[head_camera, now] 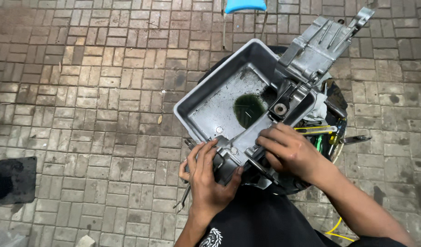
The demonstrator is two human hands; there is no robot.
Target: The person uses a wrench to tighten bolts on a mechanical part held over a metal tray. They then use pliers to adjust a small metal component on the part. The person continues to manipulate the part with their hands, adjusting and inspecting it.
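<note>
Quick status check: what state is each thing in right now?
Left hand: gripping the engine casing's near end.
Right hand: fingers resting on the casing.
Engine casing: lying across the tray's rim.
Metal tray: holds a dark green puddle.

We see dim, even light over the brown brick pavement (pixel 82 91), with no hard shadows. Pale glare lies on the grey metal engine casing (pixel 311 50) and on the rim of the grey rectangular metal tray (pixel 210 87). Focus holds sharp at the centre; the brick lines bend slightly toward the edges.
</note>
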